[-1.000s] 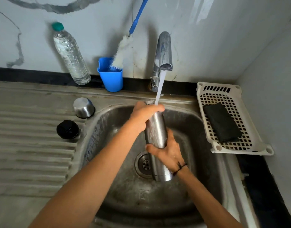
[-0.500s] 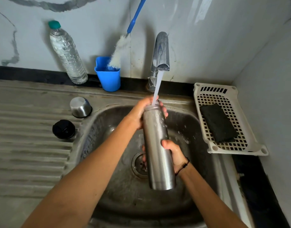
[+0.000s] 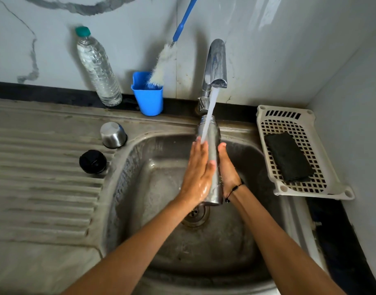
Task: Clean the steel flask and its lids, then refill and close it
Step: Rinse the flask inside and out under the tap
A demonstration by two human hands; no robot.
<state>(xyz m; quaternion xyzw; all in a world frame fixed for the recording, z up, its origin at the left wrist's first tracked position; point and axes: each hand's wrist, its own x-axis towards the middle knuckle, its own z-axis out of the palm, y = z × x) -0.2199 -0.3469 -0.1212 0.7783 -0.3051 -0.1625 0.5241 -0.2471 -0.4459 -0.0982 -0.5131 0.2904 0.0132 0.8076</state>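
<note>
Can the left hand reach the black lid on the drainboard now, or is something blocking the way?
Probably yes. The black lid lies in the open on the drainboard, left of the left hand, with nothing between them. But that hand is pressed flat against the steel flask, so it would first have to let go.

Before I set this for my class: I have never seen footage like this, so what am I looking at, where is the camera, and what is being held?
No machine here: a person wears one wide-angle camera on the head, looking down at their own arms.

The left hand lies flat, fingers straight, against the steel flask; the right hand presses it from the other side. Water from the tap runs down the flask, over the sink.

On the draining board sit the steel cap and the black inner lid. Behind stand a plastic water bottle and a blue cup holding a bottle brush. At the right, a white basket holds a dark scrub pad.
</note>
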